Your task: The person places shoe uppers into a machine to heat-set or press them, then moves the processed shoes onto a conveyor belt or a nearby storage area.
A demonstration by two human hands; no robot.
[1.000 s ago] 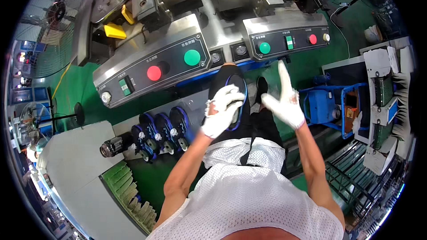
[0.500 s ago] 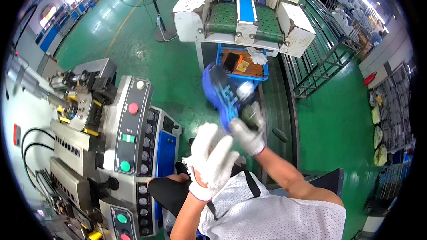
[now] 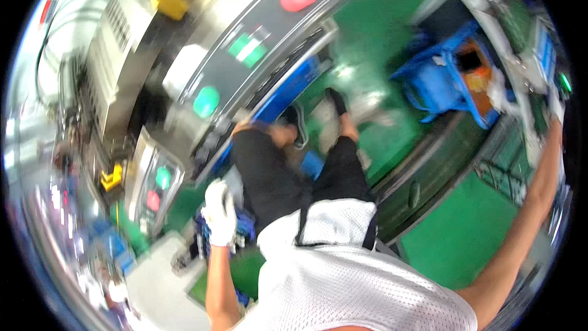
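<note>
The picture is blurred by motion. My left hand (image 3: 220, 213), in a white glove, is low on the left, right against dark blue shoe parts (image 3: 246, 228) beside my knee. Whether it grips one is not visible. My right arm stretches far out to the right, and my right hand (image 3: 555, 108) sits at the picture's rim against a white and green machine (image 3: 542, 49). Its fingers are too blurred to read. My black trousers and white mesh shirt fill the lower middle.
A long grey control panel (image 3: 257, 43) with red and green buttons runs across the upper left. A blue crate (image 3: 441, 79) with orange contents stands on the green floor at upper right. A metal rack (image 3: 502, 171) lies at right, and a pale table (image 3: 153, 282) at lower left.
The view has swung round sharply. Earlier both gloved hands were together in front on a blue shoe; now they are far apart, the left low by my knee and the right out at the rim.
</note>
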